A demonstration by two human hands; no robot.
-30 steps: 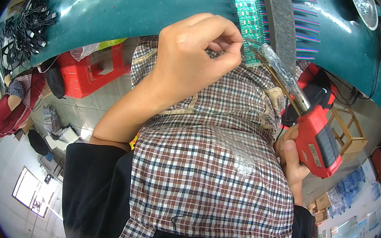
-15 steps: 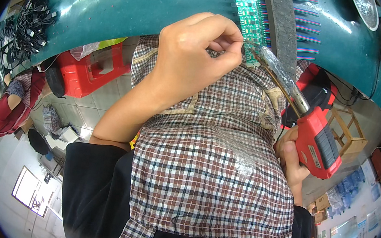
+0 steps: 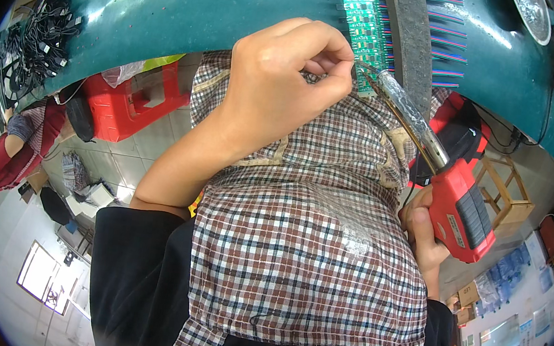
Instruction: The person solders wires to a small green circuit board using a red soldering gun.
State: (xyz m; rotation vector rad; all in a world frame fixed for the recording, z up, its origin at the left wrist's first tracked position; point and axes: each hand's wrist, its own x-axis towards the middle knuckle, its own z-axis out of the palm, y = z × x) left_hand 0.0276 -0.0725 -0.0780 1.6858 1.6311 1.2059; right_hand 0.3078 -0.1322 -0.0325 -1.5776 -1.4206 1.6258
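Note:
A strip of small green circuit boards lies at the near edge of the table, with thin wires along both sides. My left hand is closed in a pinch at the left edge of the strip's near end; what it pinches is too small to make out. In my right hand is a red soldering gun, gripped by its handle. Its long metal barrel slants up to the left, a thin tube running beside it. The tip points at the near boards, close to my left fingertips; contact is too small to judge.
Right of the boards lies a dark grey bar, with coloured wires sticking out beyond it. Black cables are heaped on the green table at left. A metal dish stands far right; a red stool is below left.
The soldering gun has shifted very slightly down and its barrel has tilted a little. My left hand stays in place. At far left another person has moved slightly.

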